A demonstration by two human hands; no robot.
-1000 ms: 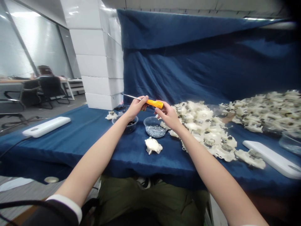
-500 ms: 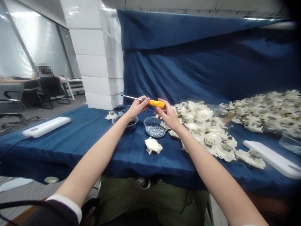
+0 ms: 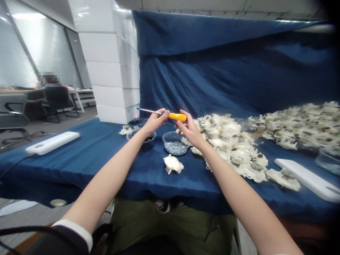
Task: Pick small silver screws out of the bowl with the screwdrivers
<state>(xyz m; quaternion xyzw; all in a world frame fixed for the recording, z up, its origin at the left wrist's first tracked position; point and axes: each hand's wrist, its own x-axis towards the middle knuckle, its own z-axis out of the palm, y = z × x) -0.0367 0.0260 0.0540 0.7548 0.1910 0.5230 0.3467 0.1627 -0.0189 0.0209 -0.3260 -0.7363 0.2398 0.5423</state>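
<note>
A screwdriver with a yellow handle (image 3: 176,116) lies almost level above the table, its thin metal shaft pointing left. My left hand (image 3: 157,119) is closed on it, pinching it where the shaft meets the handle. At the handle's butt end is my right hand (image 3: 190,127), with thumb and forefinger apart below and above the handle; the forefinger stands slightly off it. Below the hands, a cream plastic part (image 3: 173,164) rests on the blue cloth. Behind it stands a clear bowl of small silvery screws (image 3: 175,147). A second bowl (image 3: 148,143), holding dark pieces, is partly hidden by my left forearm.
A heap of cream plastic parts (image 3: 228,141) lies right of the bowls, and a larger pile (image 3: 308,122) sits farther right. White flat devices lie at left (image 3: 53,143) and right (image 3: 305,179). Stacked white boxes (image 3: 106,74) rise behind left. A person sits in the background.
My right forefinger has lifted slightly off the screwdriver's handle. The screwdriver and my left hand have barely moved.
</note>
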